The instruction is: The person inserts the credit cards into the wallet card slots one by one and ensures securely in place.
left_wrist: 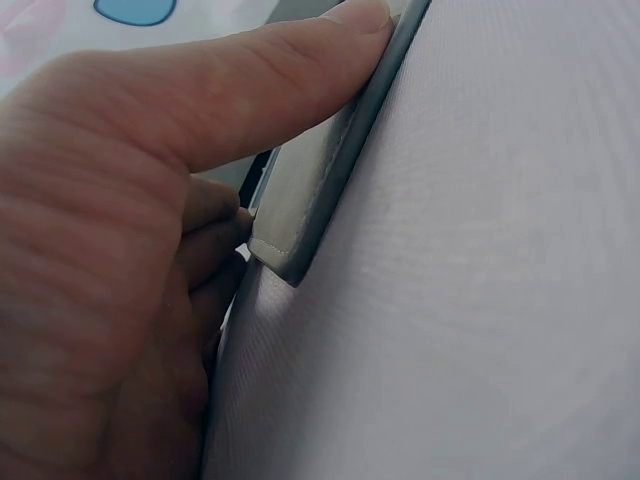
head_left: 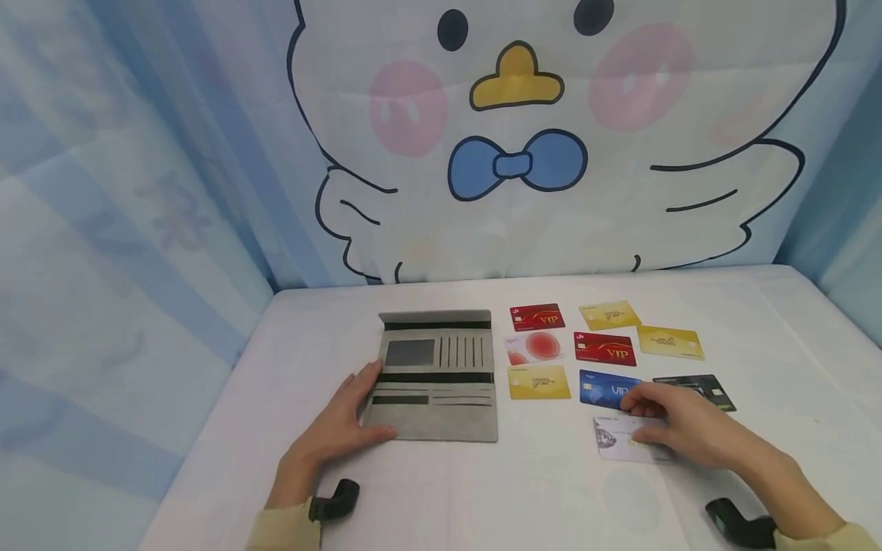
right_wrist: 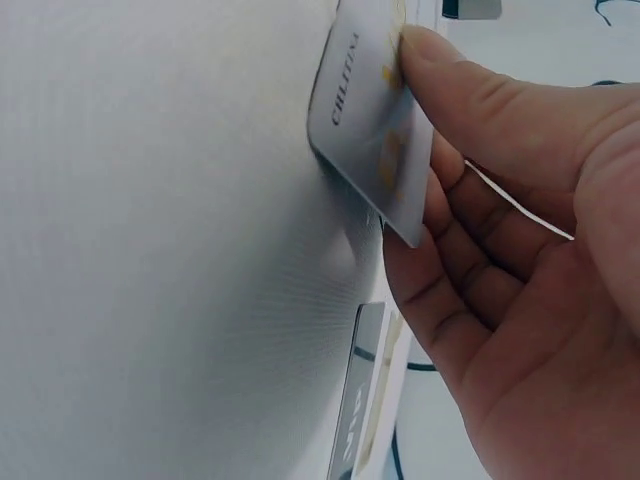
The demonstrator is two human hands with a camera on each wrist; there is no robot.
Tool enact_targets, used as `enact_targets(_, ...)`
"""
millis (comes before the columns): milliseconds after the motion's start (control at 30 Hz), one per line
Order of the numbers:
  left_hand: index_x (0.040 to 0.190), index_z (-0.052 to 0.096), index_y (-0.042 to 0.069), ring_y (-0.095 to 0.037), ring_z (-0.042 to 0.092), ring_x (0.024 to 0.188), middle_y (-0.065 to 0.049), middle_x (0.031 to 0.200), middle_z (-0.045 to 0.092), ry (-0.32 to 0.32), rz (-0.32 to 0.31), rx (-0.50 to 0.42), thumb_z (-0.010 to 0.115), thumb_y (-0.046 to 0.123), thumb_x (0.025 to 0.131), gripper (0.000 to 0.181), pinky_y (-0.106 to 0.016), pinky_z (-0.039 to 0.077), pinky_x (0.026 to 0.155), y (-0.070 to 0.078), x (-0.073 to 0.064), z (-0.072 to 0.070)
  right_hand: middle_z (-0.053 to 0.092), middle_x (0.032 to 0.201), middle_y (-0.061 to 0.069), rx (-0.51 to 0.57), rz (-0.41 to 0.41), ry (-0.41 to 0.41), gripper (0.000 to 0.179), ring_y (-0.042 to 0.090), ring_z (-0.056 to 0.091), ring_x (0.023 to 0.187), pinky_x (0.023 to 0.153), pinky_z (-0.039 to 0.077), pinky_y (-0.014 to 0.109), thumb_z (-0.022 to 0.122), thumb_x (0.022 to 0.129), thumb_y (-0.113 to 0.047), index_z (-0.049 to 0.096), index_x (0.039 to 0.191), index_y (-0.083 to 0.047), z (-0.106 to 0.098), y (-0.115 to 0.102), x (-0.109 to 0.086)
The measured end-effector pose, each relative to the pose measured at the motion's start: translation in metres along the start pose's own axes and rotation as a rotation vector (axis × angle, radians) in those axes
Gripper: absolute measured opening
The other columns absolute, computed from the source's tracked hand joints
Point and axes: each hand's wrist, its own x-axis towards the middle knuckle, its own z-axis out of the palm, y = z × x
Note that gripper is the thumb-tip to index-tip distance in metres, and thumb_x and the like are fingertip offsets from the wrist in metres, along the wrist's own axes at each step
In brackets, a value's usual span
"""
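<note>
A grey wallet (head_left: 441, 430) lies unfolded on the white table, its slots and dark window facing up. My left hand (head_left: 344, 421) rests at its left side, thumb on the lower left edge and fingers along the side. In the left wrist view the thumb (left_wrist: 290, 85) touches the wallet's stitched edge (left_wrist: 300, 190). With thumb and fingers, my right hand (head_left: 696, 428) pinches a white card (head_left: 615, 440) with gold print. The right wrist view shows this card (right_wrist: 360, 125) tilted, one edge near the cloth. Part of it is hidden by the hand.
Right of the wallet lie red VIP cards (head_left: 605, 349), yellow cards (head_left: 540, 383), a pink-and-white card (head_left: 534, 347), a blue VIP card (head_left: 601, 388) and a black card (head_left: 717, 390). A printed curtain (head_left: 510, 237) hangs behind the table (head_left: 524, 490).
</note>
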Motion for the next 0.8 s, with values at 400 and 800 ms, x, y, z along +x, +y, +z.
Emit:
enact_targets(400,0.16,0.026,0.006,-0.036,0.019,0.151,-0.017,0.164,0.025,0.002,-0.013,-0.006,0.084,0.043,0.079,0.107,-0.054,0.011,0.122,0.001,0.0,-0.001,0.062,0.094,-0.001,0.089,-0.083,0.007,0.018,0.019,0.055,0.087,0.073,0.052,0.021,0.077,0.089,-0.011,0.071,0.106,-0.01,-0.011,0.003,0.005)
enact_targets(800,0.161,0.024,0.006,-0.035,0.018,0.151,-0.017,0.164,0.024,-0.01,-0.007,-0.009,0.084,0.043,0.08,0.107,-0.053,0.008,0.122,0.0,0.0,-0.002,0.062,0.1,0.003,0.205,-0.1,0.011,0.018,0.022,0.056,0.091,0.075,0.053,0.021,0.075,0.092,-0.013,0.069,0.108,-0.008,-0.01,-0.004,0.014)
